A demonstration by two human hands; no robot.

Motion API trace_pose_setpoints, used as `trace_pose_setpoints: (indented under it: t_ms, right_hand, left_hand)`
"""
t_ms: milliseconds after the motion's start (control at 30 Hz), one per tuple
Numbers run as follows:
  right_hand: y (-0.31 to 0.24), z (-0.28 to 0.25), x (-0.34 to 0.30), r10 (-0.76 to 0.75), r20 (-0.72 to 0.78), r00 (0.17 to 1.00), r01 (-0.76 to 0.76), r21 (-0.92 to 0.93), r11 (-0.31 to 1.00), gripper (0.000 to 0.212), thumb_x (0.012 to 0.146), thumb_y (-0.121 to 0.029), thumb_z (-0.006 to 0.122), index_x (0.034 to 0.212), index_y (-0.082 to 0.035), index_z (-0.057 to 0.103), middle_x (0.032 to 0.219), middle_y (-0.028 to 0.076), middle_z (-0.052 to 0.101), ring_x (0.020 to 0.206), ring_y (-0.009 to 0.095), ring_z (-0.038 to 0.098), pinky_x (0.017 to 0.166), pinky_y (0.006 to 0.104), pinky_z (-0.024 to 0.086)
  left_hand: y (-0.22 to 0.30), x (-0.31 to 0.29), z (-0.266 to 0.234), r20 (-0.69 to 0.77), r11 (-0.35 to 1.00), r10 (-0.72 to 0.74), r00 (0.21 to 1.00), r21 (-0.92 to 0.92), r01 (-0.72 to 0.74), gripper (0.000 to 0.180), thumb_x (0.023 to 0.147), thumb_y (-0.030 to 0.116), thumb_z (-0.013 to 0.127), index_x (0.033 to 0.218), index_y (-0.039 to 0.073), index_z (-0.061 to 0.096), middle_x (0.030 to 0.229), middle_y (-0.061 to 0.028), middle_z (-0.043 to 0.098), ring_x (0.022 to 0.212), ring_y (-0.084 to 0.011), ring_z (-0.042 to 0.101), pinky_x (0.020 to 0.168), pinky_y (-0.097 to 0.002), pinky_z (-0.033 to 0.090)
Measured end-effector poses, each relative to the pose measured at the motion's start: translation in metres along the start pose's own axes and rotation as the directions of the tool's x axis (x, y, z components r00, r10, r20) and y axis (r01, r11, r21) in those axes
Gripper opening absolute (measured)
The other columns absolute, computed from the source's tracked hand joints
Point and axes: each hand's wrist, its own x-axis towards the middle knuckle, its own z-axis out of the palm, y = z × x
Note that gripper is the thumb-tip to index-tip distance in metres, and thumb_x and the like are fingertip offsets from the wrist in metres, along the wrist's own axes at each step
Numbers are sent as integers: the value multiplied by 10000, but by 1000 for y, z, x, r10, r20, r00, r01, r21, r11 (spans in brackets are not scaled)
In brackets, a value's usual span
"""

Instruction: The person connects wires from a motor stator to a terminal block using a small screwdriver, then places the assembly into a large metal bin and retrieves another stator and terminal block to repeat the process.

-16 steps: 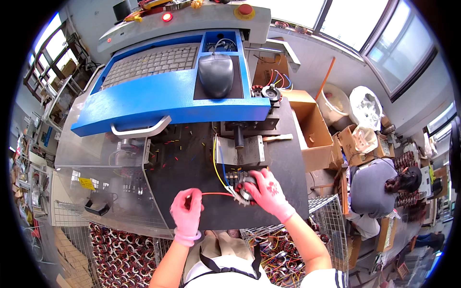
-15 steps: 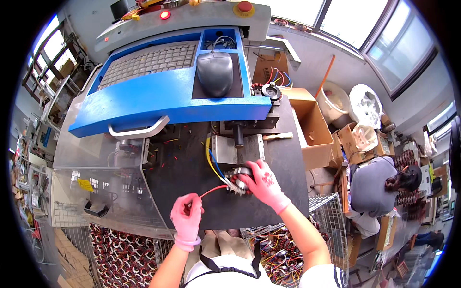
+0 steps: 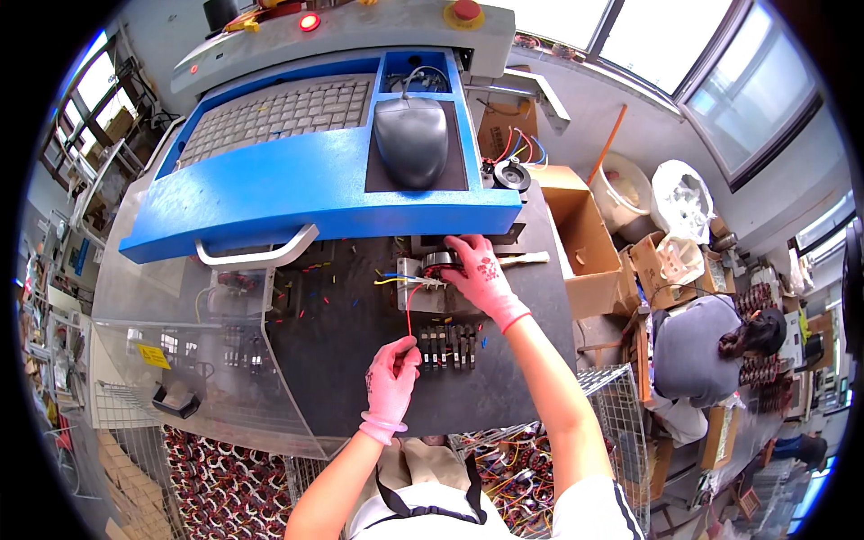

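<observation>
In a pink glove, my right hand (image 3: 483,281) grips a wound motor stator (image 3: 438,262) at the metal fixture (image 3: 412,301) under the blue tray. Whether the stator touches the fixture's post cannot be told, since my fingers and the tray cover that side. Yellow, blue and red leads run out from its left. My left hand (image 3: 392,378), also gloved in pink, is closed with thumb and fingers on the end of the red wire (image 3: 409,310), which stretches down from the stator. A row of dark metal clips (image 3: 447,346) stands on the black tabletop between my hands.
Above the work hangs a blue keyboard tray (image 3: 297,193) with a black mouse (image 3: 411,142). A clear hinged guard (image 3: 207,378) stands left. Wire baskets of stators (image 3: 225,477) sit below the table. Cardboard boxes (image 3: 585,252) and a seated person (image 3: 697,351) are at right.
My right hand has carried the stator up and away from me to the fixture, uncovering the clip row. My left hand has moved right and slightly up, still holding the red wire.
</observation>
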Motion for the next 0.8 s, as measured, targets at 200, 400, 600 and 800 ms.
trace_pose_setpoints:
  t_ms: [200, 400, 600, 800]
  right_hand:
    - [-39, 14, -58, 358, 258, 897, -418, 241, 876, 295, 836, -298, 685, 945, -25, 685, 829, 82, 639, 778, 255, 598, 739, 363, 482]
    - [-45, 8, -55, 322, 709, 628, -759, 466, 454, 267, 854, -293, 658, 906, -32, 689, 726, -23, 627, 635, 51, 517, 565, 255, 418]
    - [-34, -12, -55, 369, 522, 769, -531, 200, 824, 170, 856, -185, 654, 915, -28, 632, 727, 44, 648, 588, 101, 569, 570, 281, 469]
    - [-21, 7, -68, 271, 425, 864, -380, 197, 904, 198, 837, -214, 653, 945, -50, 624, 757, 135, 656, 659, 260, 641, 643, 367, 488]
  left_hand:
    - [-1, 3, -6, 78, 934, 189, 979, 293, -203, 241, 881, 37, 614, 1119, 3, 594, 951, -53, 592, 760, -100, 601, 660, -229, 508]
    - [22, -18, 10, 352, 691, 230, 907, 597, -407, 314, 813, 172, 693, 1094, 52, 621, 1030, -120, 559, 808, -241, 633, 699, -330, 526]
    - [-16, -31, 22, 462, 252, 87, 883, 847, -468, 468, 849, 271, 611, 1282, 128, 505, 983, -106, 543, 795, -288, 620, 655, -420, 524]
    - [-41, -32, 25, 495, 3, 40, 868, 869, -495, 502, 876, 296, 561, 1341, 134, 460, 938, -62, 529, 767, -204, 613, 597, -380, 517]
